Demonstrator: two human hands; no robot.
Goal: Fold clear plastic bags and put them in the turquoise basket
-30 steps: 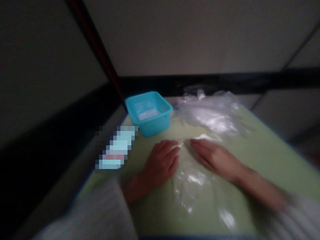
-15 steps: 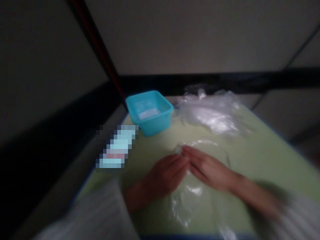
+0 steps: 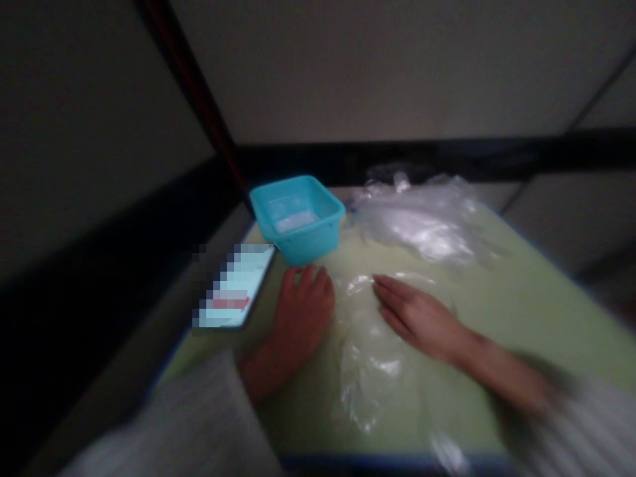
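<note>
A clear plastic bag lies flat on the pale green table top in front of me. My right hand rests on the bag's upper part with its fingers stretched out flat. My left hand lies palm down on the table at the bag's left edge, with its fingers a little curled and nothing visible in them. The picture is dim and blurred.
A turquoise plastic tub stands just beyond my left hand. A heap of clear plastic bags lies at the back of the table. A flat pixelated object sits at the table's left edge. Walls close in behind.
My hands had drawn together over the bag half a second ago. They have since parted: the left hand slid left and up towards the tub, and the right hand stayed on the bag.
</note>
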